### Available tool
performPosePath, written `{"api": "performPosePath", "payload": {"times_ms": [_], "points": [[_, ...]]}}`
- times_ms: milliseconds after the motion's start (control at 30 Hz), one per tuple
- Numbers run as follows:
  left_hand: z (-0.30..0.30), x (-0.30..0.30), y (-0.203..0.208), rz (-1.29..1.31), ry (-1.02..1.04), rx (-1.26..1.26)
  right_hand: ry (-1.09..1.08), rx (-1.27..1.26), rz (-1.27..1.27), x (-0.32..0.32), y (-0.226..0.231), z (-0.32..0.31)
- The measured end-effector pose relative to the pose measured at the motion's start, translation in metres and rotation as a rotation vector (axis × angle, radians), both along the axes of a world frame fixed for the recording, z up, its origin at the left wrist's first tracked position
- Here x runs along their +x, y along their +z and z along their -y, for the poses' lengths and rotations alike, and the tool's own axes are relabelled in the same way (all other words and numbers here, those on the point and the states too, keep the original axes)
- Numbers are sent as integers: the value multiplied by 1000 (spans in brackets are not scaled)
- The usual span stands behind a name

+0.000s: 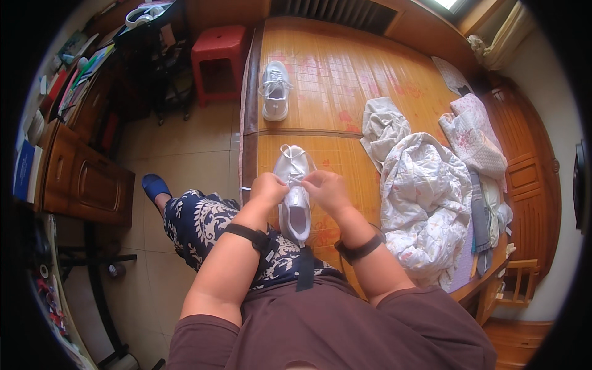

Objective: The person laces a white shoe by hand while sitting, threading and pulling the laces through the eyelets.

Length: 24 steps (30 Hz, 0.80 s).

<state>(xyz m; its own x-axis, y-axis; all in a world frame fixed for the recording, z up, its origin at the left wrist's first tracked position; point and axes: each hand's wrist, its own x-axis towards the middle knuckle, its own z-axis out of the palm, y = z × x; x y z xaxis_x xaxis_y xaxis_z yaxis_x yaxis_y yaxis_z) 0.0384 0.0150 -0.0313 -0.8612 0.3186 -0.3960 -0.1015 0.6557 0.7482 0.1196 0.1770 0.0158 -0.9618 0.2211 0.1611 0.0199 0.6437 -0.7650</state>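
Note:
A white sneaker point(296, 213) lies on the bamboo mat in front of me, its toe pointing away and its opening toward me. My left hand point(269, 189) is at the left side of its lacing, fingers pinched on the shoelace point(295, 158). On the other side my right hand point(327, 189) pinches lace too, thumb and forefinger together; a strand rises from the toe end toward it. A lace loop stands up near the toe. Farther off, a second white sneaker point(275, 92) rests near the mat's left edge with its laces in place.
The bamboo mat point(345, 68) covers the bed. A crumpled floral quilt point(425, 203), a grey-white cloth point(385, 126) and folded bedding point(475, 132) lie to the right. A red plastic stool point(218, 58) stands at the far left, beyond a wooden cabinet point(86, 176). My foot wears a blue slipper point(155, 187).

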Motion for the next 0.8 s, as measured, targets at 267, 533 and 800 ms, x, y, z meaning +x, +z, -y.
{"api": "performPosePath", "payload": {"times_ms": [267, 533, 800], "points": [[0, 0, 6, 122, 53, 29, 33, 86, 188, -8, -14, 14], [0, -1, 0, 205, 107, 150, 38, 75, 213, -15, -28, 13], [1, -1, 2, 223, 126, 156, 104, 48, 257, -19, -26, 9]]}}
